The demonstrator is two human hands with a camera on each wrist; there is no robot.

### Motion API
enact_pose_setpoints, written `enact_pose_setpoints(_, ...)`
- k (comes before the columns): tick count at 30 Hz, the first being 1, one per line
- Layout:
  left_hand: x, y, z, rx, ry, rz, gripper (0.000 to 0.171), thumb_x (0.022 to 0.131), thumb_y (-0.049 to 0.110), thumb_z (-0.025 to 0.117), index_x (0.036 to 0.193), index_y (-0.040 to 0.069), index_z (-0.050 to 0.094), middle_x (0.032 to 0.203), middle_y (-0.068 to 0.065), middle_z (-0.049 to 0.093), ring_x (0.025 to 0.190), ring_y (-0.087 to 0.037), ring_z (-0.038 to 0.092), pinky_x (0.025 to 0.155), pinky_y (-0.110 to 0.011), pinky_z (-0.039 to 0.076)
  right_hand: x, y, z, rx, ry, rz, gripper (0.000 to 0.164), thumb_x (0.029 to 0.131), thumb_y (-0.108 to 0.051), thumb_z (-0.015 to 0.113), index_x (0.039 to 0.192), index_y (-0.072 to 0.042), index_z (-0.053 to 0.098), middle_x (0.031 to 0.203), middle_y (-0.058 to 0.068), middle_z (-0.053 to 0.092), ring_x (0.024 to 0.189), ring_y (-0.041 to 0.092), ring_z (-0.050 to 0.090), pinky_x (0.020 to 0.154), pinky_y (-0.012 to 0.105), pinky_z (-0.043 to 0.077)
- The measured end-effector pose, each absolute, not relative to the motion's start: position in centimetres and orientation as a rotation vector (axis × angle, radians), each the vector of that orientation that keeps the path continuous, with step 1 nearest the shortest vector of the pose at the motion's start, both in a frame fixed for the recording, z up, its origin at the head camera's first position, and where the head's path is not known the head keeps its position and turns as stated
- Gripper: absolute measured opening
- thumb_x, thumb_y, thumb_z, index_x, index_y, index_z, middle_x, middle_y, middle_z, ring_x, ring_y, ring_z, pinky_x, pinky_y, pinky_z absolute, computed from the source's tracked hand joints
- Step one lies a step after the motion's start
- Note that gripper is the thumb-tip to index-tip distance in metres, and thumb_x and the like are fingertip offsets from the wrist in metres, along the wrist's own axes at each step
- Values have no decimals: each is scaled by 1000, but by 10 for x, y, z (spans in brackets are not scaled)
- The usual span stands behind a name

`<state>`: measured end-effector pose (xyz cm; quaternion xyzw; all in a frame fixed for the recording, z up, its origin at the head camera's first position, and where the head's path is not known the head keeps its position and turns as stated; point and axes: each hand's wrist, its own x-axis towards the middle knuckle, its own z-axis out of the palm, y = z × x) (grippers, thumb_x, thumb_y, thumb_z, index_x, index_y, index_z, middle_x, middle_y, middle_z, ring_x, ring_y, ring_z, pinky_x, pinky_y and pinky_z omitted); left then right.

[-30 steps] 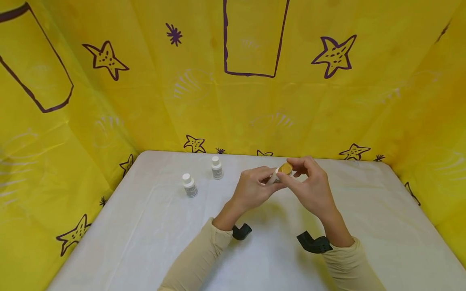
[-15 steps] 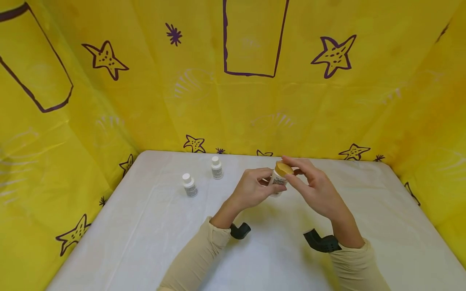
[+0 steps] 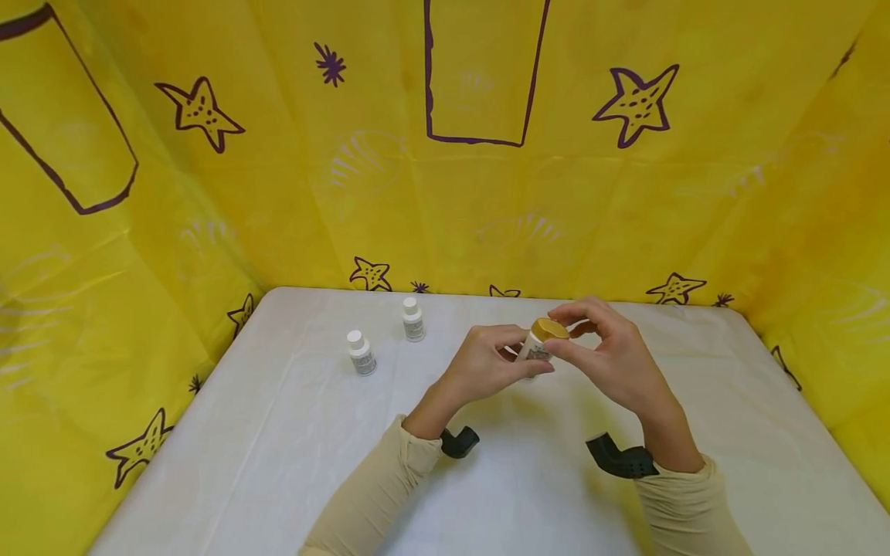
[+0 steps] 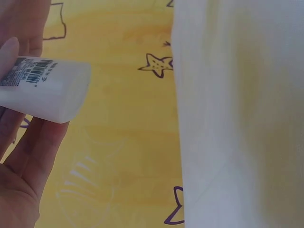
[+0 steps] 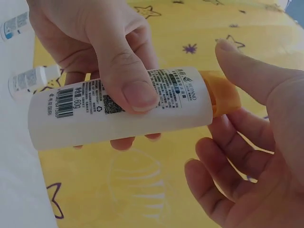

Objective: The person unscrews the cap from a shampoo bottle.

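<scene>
My left hand (image 3: 483, 364) grips a white lotion bottle (image 3: 534, 352) by its body, above the table. Its thumb lies across the printed label, as the right wrist view shows of the bottle (image 5: 185, 118). The gold-orange cap (image 3: 549, 329) sits on the bottle's top end and points up and to the right. My right hand (image 3: 619, 359) has thumb and index finger at opposite sides of the cap (image 5: 227, 97), with the other fingers loosely bent. In the left wrist view, the bottle's flat bottom end (image 4: 76, 92) sticks out past the left fingers.
Two small white bottles with white caps stand left of my hands: a nearer one (image 3: 362, 355) and a farther one (image 3: 413, 321). The white-covered table (image 3: 278, 432) ends at a yellow printed curtain (image 3: 445, 216). Dark curved mounts (image 3: 621, 457) sit at the wrists.
The lotion bottle has swung from cap toward the camera to a more upright tilt, showing its label. My right hand has shifted slightly right and stays at the cap.
</scene>
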<state>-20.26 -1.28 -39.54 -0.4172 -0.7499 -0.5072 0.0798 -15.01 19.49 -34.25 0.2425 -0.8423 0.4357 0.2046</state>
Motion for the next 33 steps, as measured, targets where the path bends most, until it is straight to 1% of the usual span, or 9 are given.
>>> enact_pose_setpoints(5, -202, -12, -395, -1252, -2247, -1512, 21, 83, 24, 86, 100, 15, 78, 90, 1, 76, 77, -5, 70, 69, -17, 59, -150, 194, -344, 689, -2320, 1205, 33, 83, 1, 81, 113, -11, 72, 105, -2, 69, 96, 1, 60, 79, 16, 53)
enact_pose_setpoints(10, -202, -13, -395, -1230, -2258, -1525, 20, 83, 24, 86, 98, 14, 77, 91, 0, 77, 77, -6, 71, 68, -18, 60, -148, 196, -345, 728, -2328, 1197, 37, 88, 2, 75, 121, -15, 73, 113, 0, 71, 97, 0, 62, 73, 15, 52)
enact_pose_setpoints(14, -203, -14, -394, -1207, -2264, -1557, 22, 83, 24, 86, 101, 14, 78, 93, -1, 78, 79, -11, 73, 69, -19, 60, -148, 196, -343, 755, -2341, 1221, 43, 91, 1, 72, 131, -16, 69, 126, 3, 70, 106, -1, 62, 82, 14, 52)
enact_pose_setpoints(18, -204, -15, -394, -1178, -2261, -1614, 20, 85, 24, 85, 101, 15, 77, 93, -1, 77, 79, -9, 71, 71, -26, 62, -149, 193, -342, 728, -2368, 1331, 64, 89, 0, 75, 147, -14, 53, 141, 6, 61, 117, 0, 57, 91, 14, 51)
enact_pose_setpoints(20, -204, -15, -394, -1170, -2254, -1640, 17, 85, 24, 84, 97, 15, 77, 91, 0, 76, 77, -8, 70, 70, -29, 63, -149, 188, -343, 674, -2374, 1383, 69, 88, -2, 77, 150, -11, 46, 142, 8, 56, 117, 3, 54, 91, 14, 50)
enact_pose_setpoints(22, -203, -15, -394, -1172, -2242, -1641, 14, 85, 24, 84, 91, 15, 75, 88, 0, 75, 75, -8, 68, 70, -28, 62, -150, 182, -346, 602, -2373, 1396, 66, 87, -5, 80, 145, -7, 48, 135, 9, 56, 112, 5, 53, 88, 15, 49)
enact_pose_setpoints(26, -204, -14, -397, -1203, -2217, -1559, 14, 85, 23, 84, 87, 15, 73, 82, 2, 71, 72, -7, 65, 70, -20, 61, -151, 172, -350, 503, -2360, 1363, 56, 84, -9, 84, 130, -1, 53, 125, 11, 57, 103, 10, 50, 83, 18, 48)
enact_pose_setpoints(29, -204, -13, -398, -1216, -2197, -1500, 13, 85, 22, 84, 88, 14, 74, 80, 3, 70, 72, -8, 65, 70, -17, 59, -151, 168, -351, 456, -2358, 1353, 55, 82, -10, 85, 126, 0, 54, 124, 11, 57, 100, 10, 49, 82, 19, 46)
enact_pose_setpoints(33, -204, -13, -397, -1230, -2178, -1492, 15, 84, 21, 85, 92, 14, 75, 80, 2, 70, 72, -9, 64, 71, -17, 59, -151, 168, -352, 432, -2353, 1335, 51, 83, -11, 85, 123, 0, 54, 118, 10, 58, 99, 8, 50, 81, 17, 47)
